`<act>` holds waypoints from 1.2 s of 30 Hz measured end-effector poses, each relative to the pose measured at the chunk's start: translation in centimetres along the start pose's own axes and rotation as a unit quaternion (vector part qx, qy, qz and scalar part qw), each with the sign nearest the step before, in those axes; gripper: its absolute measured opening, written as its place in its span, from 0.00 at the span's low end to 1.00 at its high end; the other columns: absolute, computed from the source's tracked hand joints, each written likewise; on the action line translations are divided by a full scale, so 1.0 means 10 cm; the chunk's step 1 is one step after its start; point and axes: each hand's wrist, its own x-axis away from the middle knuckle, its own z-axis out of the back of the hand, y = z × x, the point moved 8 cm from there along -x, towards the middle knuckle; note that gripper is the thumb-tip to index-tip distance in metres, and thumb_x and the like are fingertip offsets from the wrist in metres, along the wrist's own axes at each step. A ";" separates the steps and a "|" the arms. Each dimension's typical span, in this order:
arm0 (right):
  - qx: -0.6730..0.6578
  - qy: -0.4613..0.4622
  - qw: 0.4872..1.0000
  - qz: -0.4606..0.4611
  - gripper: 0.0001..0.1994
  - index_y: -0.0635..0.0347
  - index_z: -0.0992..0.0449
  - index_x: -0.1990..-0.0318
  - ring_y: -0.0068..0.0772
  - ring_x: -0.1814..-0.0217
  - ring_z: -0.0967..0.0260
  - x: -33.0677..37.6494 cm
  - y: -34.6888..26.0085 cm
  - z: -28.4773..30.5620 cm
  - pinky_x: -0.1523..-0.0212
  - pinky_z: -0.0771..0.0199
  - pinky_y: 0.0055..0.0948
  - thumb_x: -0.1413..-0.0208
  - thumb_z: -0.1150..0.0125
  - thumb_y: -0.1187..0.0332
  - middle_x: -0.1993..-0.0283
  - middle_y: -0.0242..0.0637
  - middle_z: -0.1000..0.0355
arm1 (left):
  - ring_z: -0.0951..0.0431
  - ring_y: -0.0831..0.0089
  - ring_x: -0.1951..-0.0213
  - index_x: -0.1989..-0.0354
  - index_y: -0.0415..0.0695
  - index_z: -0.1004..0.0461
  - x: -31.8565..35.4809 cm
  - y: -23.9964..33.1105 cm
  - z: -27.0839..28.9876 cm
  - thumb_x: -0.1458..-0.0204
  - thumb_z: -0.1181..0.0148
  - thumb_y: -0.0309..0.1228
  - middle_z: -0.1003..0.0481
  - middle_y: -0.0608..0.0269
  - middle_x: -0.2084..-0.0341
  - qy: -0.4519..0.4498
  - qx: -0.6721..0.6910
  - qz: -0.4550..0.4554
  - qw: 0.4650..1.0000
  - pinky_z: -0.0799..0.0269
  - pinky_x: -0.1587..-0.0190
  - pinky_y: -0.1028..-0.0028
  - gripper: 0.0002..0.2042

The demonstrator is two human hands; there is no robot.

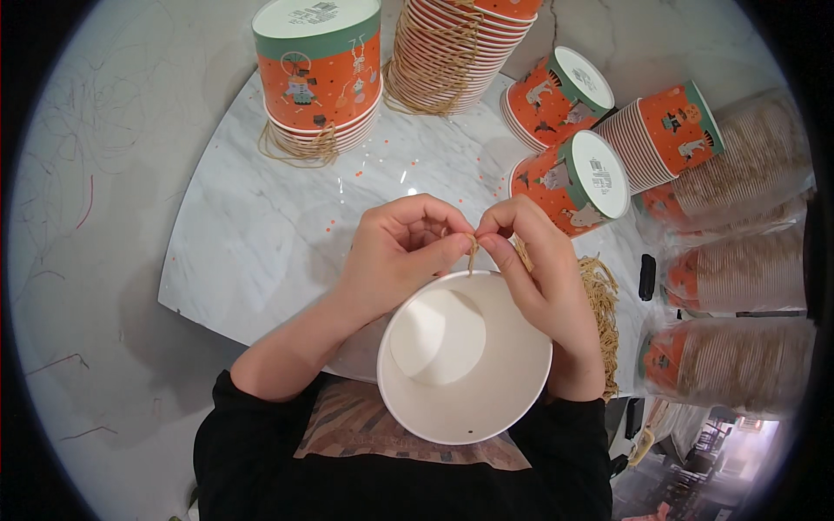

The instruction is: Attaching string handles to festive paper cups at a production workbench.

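Observation:
A white-lined paper bucket (512,382) tilts toward me at the table's near edge, its open mouth facing up. One small dark hole shows near its closest rim. Above the far rim, a tan twisted cord (472,256) hangs down against the edge. My left hand (408,247) pinches the cord between thumb and forefinger. From the other side my right hand (530,265) pinches it too, fingertips almost meeting the left ones. The bucket's outer side is hidden. Beside my right wrist lies a bundle of loose tan cords (599,304), partly covered by the hand.
Nested orange-and-green buckets (321,82) with cord handles stand upside down at the back left, next to a taller stack (460,56). More buckets (560,95) lean at the right. Plastic-wrapped stacks (738,278) line the right side. Orange specks dot the marble-patterned table (234,217).

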 end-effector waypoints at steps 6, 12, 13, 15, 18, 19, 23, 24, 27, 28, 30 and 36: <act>0.028 0.030 0.999 0.033 0.05 0.65 0.26 0.62 0.40 0.63 0.29 -0.03 -0.02 0.05 0.62 0.29 0.33 0.45 0.37 0.79 0.66 0.41 0.29 | 0.23 0.86 0.70 0.58 0.36 0.21 -0.04 -0.08 0.02 0.43 0.35 0.24 0.19 0.64 0.67 -0.017 0.050 0.028 0.998 0.28 0.70 0.85 0.07; 0.046 0.051 0.998 0.013 0.06 0.65 0.25 0.63 0.40 0.64 0.29 -0.02 0.01 0.08 0.63 0.29 0.33 0.47 0.35 0.78 0.68 0.39 0.30 | 0.25 0.87 0.71 0.58 0.37 0.21 -0.05 -0.11 0.03 0.43 0.35 0.24 0.18 0.64 0.67 -0.016 0.056 0.032 0.998 0.29 0.70 0.85 0.07; 0.048 0.049 0.998 -0.001 0.06 0.65 0.26 0.63 0.40 0.65 0.29 -0.01 0.03 0.08 0.63 0.29 0.33 0.47 0.35 0.78 0.68 0.39 0.30 | 0.27 0.87 0.73 0.59 0.38 0.21 -0.05 -0.12 0.03 0.44 0.34 0.24 0.18 0.64 0.67 -0.012 0.054 0.035 0.998 0.31 0.70 0.86 0.07; 0.051 0.041 0.998 -0.004 0.06 0.64 0.26 0.63 0.40 0.65 0.30 0.00 0.00 0.07 0.63 0.30 0.33 0.47 0.34 0.77 0.68 0.39 0.30 | 0.25 0.87 0.71 0.58 0.37 0.21 -0.04 -0.11 0.04 0.43 0.34 0.24 0.18 0.64 0.67 -0.016 0.054 0.033 0.998 0.29 0.70 0.85 0.07; 0.067 0.030 0.997 0.005 0.06 0.64 0.26 0.63 0.41 0.65 0.30 0.00 -0.04 0.02 0.63 0.30 0.34 0.47 0.34 0.77 0.68 0.40 0.31 | 0.23 0.87 0.70 0.58 0.37 0.21 -0.03 -0.11 0.04 0.43 0.34 0.24 0.19 0.65 0.67 -0.013 0.042 0.034 0.998 0.28 0.69 0.85 0.07; 0.081 0.028 0.996 0.016 0.06 0.64 0.26 0.63 0.41 0.65 0.30 0.00 -0.07 0.01 0.63 0.30 0.35 0.47 0.35 0.76 0.68 0.40 0.31 | 0.23 0.87 0.70 0.58 0.37 0.21 -0.03 -0.11 0.04 0.43 0.34 0.24 0.19 0.66 0.67 -0.006 0.032 0.038 0.999 0.28 0.69 0.85 0.06; 0.095 0.023 0.995 0.013 0.06 0.64 0.25 0.62 0.43 0.64 0.30 0.03 -0.13 0.02 0.63 0.31 0.36 0.46 0.35 0.76 0.68 0.41 0.31 | 0.24 0.88 0.71 0.59 0.37 0.21 -0.02 -0.12 0.02 0.44 0.35 0.23 0.19 0.66 0.68 -0.007 0.017 0.041 0.999 0.28 0.69 0.85 0.06; 0.082 0.025 0.996 0.004 0.06 0.64 0.25 0.62 0.41 0.65 0.30 0.04 -0.13 0.03 0.64 0.31 0.34 0.46 0.35 0.76 0.68 0.40 0.30 | 0.24 0.88 0.70 0.59 0.37 0.21 -0.02 -0.10 0.02 0.44 0.35 0.22 0.19 0.66 0.68 -0.003 0.013 0.028 1.000 0.27 0.68 0.85 0.06; 0.041 0.030 0.998 -0.039 0.05 0.65 0.24 0.63 0.32 0.66 0.32 0.07 -0.10 0.03 0.64 0.33 0.29 0.46 0.35 0.77 0.69 0.37 0.30 | 0.23 0.88 0.69 0.59 0.36 0.21 0.01 -0.05 0.00 0.44 0.35 0.21 0.19 0.66 0.68 0.010 -0.001 0.013 1.000 0.27 0.67 0.85 0.06; 0.014 0.034 0.997 -0.074 0.05 0.66 0.24 0.63 0.26 0.66 0.34 0.08 -0.05 0.03 0.63 0.34 0.25 0.47 0.35 0.79 0.70 0.34 0.30 | 0.22 0.88 0.69 0.59 0.36 0.21 0.02 -0.03 0.00 0.44 0.35 0.21 0.19 0.66 0.68 0.018 -0.011 0.010 1.000 0.26 0.66 0.85 0.05; 0.000 0.033 0.997 -0.077 0.05 0.66 0.24 0.63 0.26 0.67 0.34 0.08 -0.03 0.03 0.64 0.33 0.25 0.46 0.35 0.77 0.69 0.34 0.30 | 0.22 0.87 0.68 0.59 0.36 0.21 0.03 -0.03 0.00 0.44 0.35 0.21 0.19 0.65 0.68 0.018 -0.008 0.002 1.000 0.26 0.66 0.85 0.06; -0.085 0.026 0.990 -0.110 0.04 0.66 0.24 0.63 0.22 0.66 0.34 0.11 0.11 0.00 0.62 0.33 0.22 0.42 0.36 0.75 0.68 0.31 0.29 | 0.22 0.84 0.67 0.60 0.37 0.24 0.01 0.01 0.01 0.45 0.35 0.19 0.19 0.63 0.67 -0.002 0.022 0.006 1.000 0.25 0.63 0.82 0.06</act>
